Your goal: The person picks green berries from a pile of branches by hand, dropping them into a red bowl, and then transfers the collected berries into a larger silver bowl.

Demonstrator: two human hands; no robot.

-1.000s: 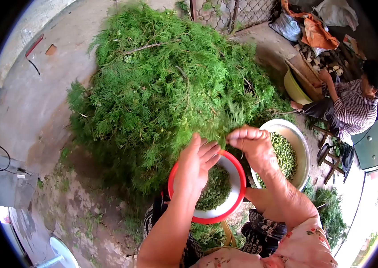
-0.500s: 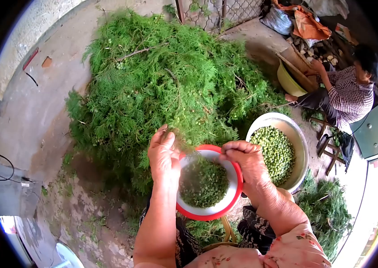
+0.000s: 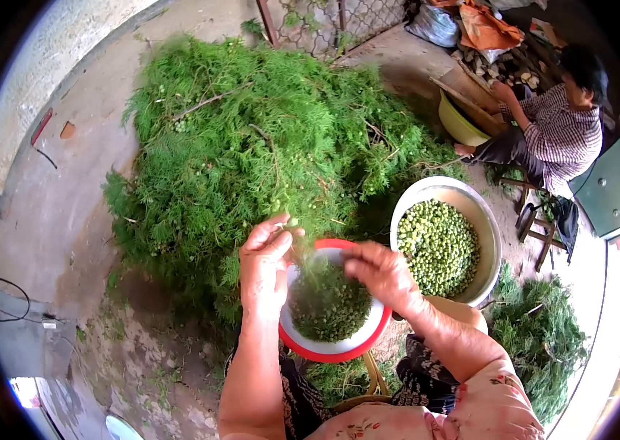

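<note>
My left hand (image 3: 265, 265) pinches a green sprig (image 3: 292, 224) carrying small round green pods, at the left rim of a red-rimmed white basin (image 3: 383, 328). Over that basin's upper right rim is my right hand (image 3: 383, 275), its fingers curled together; whatever lies between them is too small and blurred to make out. Small green pods and bits (image 3: 330, 304) cover the bottom of the red-rimmed basin. Just right of it a large pale basin (image 3: 492, 253) holds many round green pods (image 3: 438, 246).
A big heap of green branches (image 3: 229, 139) lies ahead. At the upper right a seated person (image 3: 563, 136) works by a yellow-green basin (image 3: 456, 121). More branches (image 3: 541, 345) lie at the lower right, near a wooden stool (image 3: 544, 238). Sacks (image 3: 486, 28) stand behind.
My right hand has moved slightly left over the red-rimmed basin. My left hand now holds its sprig more upright, with pods showing at the fingertips. The whole view has shifted a little.
</note>
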